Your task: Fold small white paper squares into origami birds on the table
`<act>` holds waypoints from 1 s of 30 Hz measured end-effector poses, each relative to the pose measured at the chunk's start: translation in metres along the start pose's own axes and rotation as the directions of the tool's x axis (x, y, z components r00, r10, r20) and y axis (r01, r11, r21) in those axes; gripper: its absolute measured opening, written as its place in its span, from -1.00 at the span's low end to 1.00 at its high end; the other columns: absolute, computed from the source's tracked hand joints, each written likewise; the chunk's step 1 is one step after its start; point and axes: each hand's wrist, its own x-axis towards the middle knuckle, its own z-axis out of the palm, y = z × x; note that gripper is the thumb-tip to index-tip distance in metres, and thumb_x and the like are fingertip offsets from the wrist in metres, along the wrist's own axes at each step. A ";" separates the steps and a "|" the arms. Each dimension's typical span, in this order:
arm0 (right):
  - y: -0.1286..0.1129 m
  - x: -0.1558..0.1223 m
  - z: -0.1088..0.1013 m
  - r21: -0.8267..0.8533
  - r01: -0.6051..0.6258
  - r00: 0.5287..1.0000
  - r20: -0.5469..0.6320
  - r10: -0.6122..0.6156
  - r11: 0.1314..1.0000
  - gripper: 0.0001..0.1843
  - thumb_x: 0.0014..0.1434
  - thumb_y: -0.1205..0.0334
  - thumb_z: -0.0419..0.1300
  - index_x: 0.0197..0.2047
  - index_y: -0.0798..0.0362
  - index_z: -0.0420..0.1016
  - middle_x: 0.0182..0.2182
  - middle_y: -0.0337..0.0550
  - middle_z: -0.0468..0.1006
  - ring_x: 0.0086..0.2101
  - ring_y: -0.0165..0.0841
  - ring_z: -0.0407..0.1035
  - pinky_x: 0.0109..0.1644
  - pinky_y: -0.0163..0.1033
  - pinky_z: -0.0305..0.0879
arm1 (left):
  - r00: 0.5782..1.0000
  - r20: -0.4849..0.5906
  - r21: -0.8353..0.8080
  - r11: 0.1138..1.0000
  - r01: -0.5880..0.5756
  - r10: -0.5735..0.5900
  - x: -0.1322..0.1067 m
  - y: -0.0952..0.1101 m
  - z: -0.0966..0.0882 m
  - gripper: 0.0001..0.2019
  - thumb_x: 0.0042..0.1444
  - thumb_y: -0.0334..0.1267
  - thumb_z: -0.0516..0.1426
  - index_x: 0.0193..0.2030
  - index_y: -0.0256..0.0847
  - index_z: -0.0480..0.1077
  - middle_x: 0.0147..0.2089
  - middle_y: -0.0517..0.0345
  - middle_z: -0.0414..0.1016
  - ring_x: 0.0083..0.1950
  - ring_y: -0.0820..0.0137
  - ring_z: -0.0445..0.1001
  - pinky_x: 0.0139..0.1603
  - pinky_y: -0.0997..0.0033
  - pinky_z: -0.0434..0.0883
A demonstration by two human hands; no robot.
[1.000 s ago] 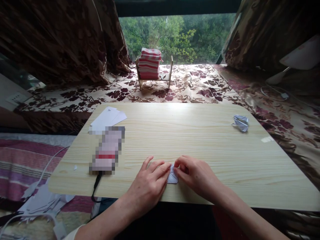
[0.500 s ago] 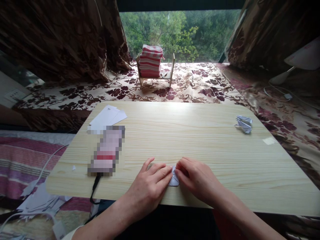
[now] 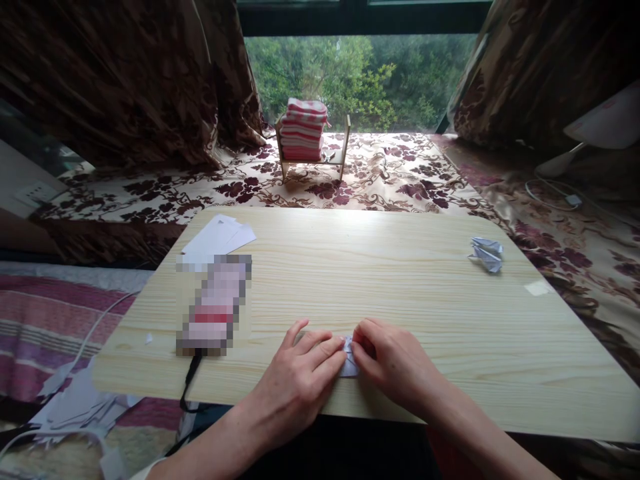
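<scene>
A small piece of folded paper (image 3: 349, 365) lies on the table near its front edge, between my two hands. My left hand (image 3: 300, 373) rests over its left side, with the fingers stretched out and the fingertips on the paper. Its thumb is hidden from view. On the right side of the paper, my right hand (image 3: 390, 360) has its fingers curled and pinched at the paper's edge. Both hands cover much of the paper, so its full shape cannot be made out.
On the wooden table (image 3: 320, 273) lie a blurred-out phone (image 3: 215, 307) with a black cable, white paper sheets (image 3: 217, 237) and folded paper pieces (image 3: 487, 255) at the right. Beyond stands a small rack with striped cloths (image 3: 303, 130). Paper scraps (image 3: 83, 400) lie lower left.
The whole view has shifted slightly, so things sit a little lower in the picture. Both hands keep nearly the same pose on the folded paper.
</scene>
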 end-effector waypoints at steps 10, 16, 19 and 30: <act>-0.001 0.000 -0.003 -0.005 0.003 1.000 0.014 -0.003 1.000 -0.85 0.14 0.32 0.07 -0.46 0.06 0.35 -0.49 -0.22 0.46 -0.47 -0.39 0.30 -0.39 -0.31 0.07 | 1.000 -0.008 0.032 0.999 -0.018 0.019 -0.003 0.001 0.002 -0.71 0.24 -0.40 -0.03 0.06 -0.25 0.36 0.12 0.06 0.45 0.13 0.24 0.32 0.27 0.02 0.01; 0.006 -0.003 0.000 0.015 0.051 0.997 -0.051 -0.050 0.999 -0.83 0.19 0.30 0.04 -0.40 0.05 0.41 -0.47 -0.20 0.48 -0.45 -0.38 0.34 -0.38 -0.31 0.15 | 1.000 0.007 0.041 0.999 0.017 -0.018 -0.002 0.004 0.004 -0.69 0.22 -0.39 -0.03 0.08 -0.25 0.35 0.13 0.04 0.43 0.12 0.21 0.31 0.22 0.02 0.06; 0.017 -0.015 0.004 0.004 0.181 0.973 -0.148 -0.178 0.983 -0.73 0.25 0.33 -0.05 -0.10 0.04 0.44 -0.34 -0.14 0.48 -0.38 -0.36 0.37 -0.32 -0.30 0.24 | 0.999 0.017 0.041 0.999 0.033 -0.034 -0.002 0.005 0.003 -0.67 0.22 -0.39 -0.03 0.09 -0.23 0.34 0.14 0.05 0.42 0.13 0.21 0.31 0.23 0.02 0.04; 0.006 -0.036 0.019 -0.435 0.316 0.925 -0.057 -0.377 0.843 -0.43 0.00 0.58 0.02 0.13 0.28 0.29 -0.36 -0.01 0.46 -0.38 -0.24 0.37 -0.38 -0.21 0.40 | 0.999 -0.005 0.028 0.999 0.037 -0.037 0.001 0.007 0.002 -0.66 0.19 -0.40 -0.04 0.07 -0.27 0.36 0.09 -0.01 0.46 0.11 0.20 0.33 0.18 0.07 0.13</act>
